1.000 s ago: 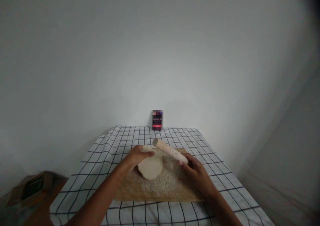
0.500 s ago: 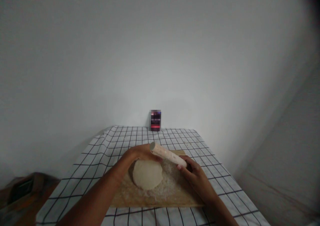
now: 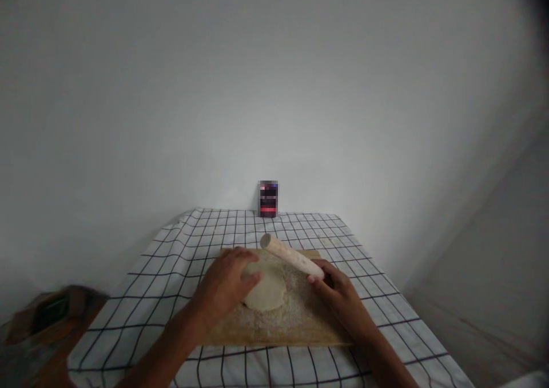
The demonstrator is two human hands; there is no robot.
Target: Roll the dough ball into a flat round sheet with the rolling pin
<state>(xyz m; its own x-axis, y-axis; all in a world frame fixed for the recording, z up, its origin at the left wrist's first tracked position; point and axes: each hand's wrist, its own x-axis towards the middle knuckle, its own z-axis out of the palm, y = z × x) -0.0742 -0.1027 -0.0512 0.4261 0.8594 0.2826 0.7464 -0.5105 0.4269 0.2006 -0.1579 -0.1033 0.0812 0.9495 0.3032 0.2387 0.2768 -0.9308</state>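
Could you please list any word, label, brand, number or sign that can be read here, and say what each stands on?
No text can be read.
Dark upright rectangular object: its face is pixelated, so any lettering is unreadable.
Rolling pin, dough and wooden board: no lettering visible.

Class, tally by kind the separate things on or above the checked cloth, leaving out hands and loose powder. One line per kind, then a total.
Rolling pin: 1
Flat dough round: 1
Wooden board: 1
Dark upright object, blurred: 1
Total: 4
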